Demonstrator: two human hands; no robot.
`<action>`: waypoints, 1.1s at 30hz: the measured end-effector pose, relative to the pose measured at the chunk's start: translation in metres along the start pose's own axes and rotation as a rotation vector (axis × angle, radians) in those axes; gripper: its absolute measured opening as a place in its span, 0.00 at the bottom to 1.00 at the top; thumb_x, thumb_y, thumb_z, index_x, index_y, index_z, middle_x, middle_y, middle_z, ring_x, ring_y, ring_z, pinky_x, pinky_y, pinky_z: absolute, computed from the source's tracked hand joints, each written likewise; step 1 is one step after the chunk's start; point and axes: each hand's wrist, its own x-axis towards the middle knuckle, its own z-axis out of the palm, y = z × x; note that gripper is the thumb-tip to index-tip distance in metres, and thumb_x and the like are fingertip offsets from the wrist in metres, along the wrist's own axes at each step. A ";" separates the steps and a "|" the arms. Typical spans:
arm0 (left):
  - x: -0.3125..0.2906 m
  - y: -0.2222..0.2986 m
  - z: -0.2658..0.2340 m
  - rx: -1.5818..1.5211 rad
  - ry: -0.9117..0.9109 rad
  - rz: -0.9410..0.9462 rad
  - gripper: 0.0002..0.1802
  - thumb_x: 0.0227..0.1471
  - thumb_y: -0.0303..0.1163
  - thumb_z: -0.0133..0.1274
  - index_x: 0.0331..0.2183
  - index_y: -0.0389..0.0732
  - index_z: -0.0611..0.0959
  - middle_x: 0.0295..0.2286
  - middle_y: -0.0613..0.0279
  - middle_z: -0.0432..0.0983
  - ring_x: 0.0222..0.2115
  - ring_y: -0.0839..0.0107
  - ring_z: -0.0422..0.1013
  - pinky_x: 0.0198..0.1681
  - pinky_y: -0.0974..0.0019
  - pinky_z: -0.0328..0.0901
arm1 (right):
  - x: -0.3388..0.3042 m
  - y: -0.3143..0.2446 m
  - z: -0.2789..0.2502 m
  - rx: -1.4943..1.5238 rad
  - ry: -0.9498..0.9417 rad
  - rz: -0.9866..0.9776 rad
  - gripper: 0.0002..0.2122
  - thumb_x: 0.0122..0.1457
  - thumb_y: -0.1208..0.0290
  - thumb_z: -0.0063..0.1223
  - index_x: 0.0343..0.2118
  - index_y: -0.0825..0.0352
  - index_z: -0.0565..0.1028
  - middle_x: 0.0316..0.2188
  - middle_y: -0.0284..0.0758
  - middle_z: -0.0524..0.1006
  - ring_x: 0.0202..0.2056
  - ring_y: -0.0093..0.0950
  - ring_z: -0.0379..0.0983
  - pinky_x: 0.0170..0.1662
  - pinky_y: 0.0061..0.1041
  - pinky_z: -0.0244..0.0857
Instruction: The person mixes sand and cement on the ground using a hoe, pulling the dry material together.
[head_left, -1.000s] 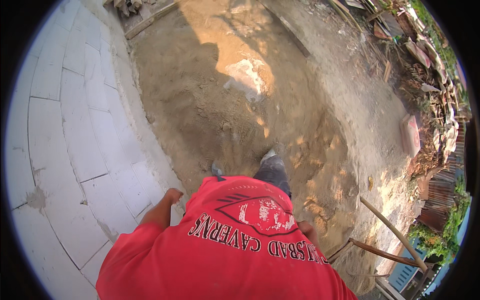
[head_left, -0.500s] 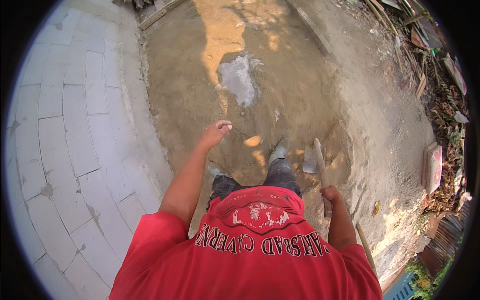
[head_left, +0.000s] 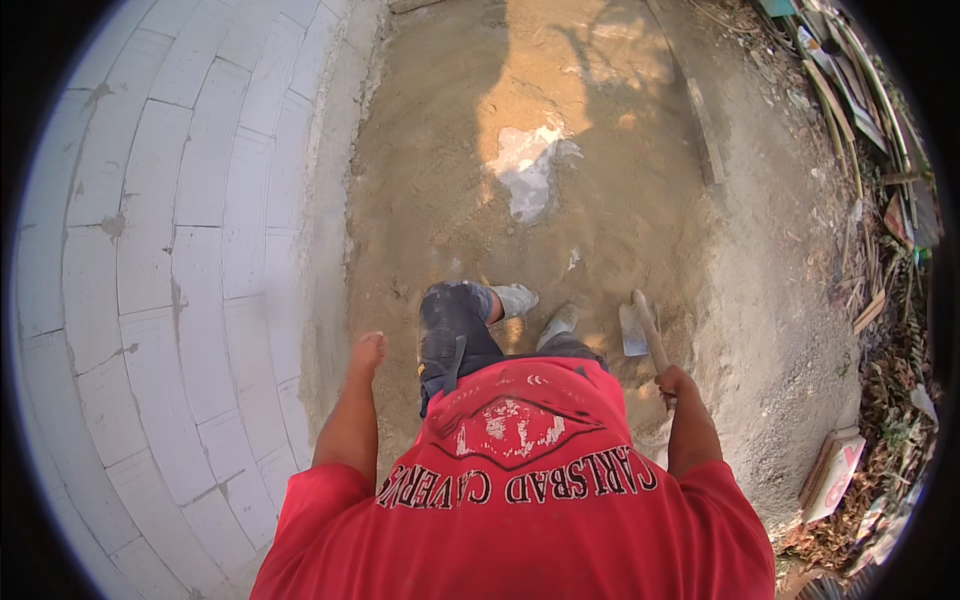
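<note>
My right hand [head_left: 675, 381] grips the wooden handle of a hoe [head_left: 650, 330] at my right side. The hoe's flat grey metal blade points forward, low over the sandy ground beside my boot. My left hand [head_left: 368, 350] is held away from my body on the left, its fingers loosely curled with nothing visible in them. One light-coloured boot [head_left: 516, 299] is stepping forward, the knee raised. The other boot [head_left: 560, 325] stands on the sandy ground [head_left: 450, 230].
A pale block wall [head_left: 205, 280] runs along my left, with a concrete ledge at its foot. A whitish patch [head_left: 527, 185] lies ahead in the sand. A wooden board [head_left: 705, 130] edges the right side. Scrap wood [head_left: 840, 110] and dry leaves [head_left: 885, 420] line the far right.
My left hand has swung back and outward from in front of me. My left leg has come forward with the knee up. The hoe stays in my right hand.
</note>
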 end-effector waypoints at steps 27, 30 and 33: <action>0.133 0.054 -0.043 -0.020 -0.196 0.222 0.16 0.57 0.41 0.54 0.40 0.40 0.82 0.31 0.63 0.80 0.26 0.73 0.73 0.28 0.69 0.67 | -0.148 -0.011 0.156 -0.079 -0.077 -0.082 0.17 0.57 0.62 0.57 0.32 0.77 0.79 0.25 0.41 0.80 0.26 0.34 0.78 0.32 0.36 0.73; 0.124 0.091 0.001 0.163 -0.273 0.253 0.15 0.56 0.40 0.53 0.39 0.39 0.83 0.31 0.63 0.81 0.26 0.74 0.73 0.29 0.69 0.67 | -0.184 -0.001 0.181 0.022 -0.069 -0.061 0.17 0.58 0.62 0.57 0.33 0.77 0.79 0.26 0.41 0.80 0.27 0.34 0.78 0.32 0.35 0.72; 0.116 0.112 0.059 0.204 -0.444 0.319 0.15 0.55 0.39 0.53 0.39 0.39 0.83 0.30 0.65 0.81 0.26 0.75 0.74 0.30 0.67 0.67 | -0.220 0.003 0.202 0.100 -0.068 -0.070 0.17 0.58 0.63 0.58 0.33 0.78 0.79 0.26 0.41 0.80 0.27 0.34 0.78 0.32 0.35 0.72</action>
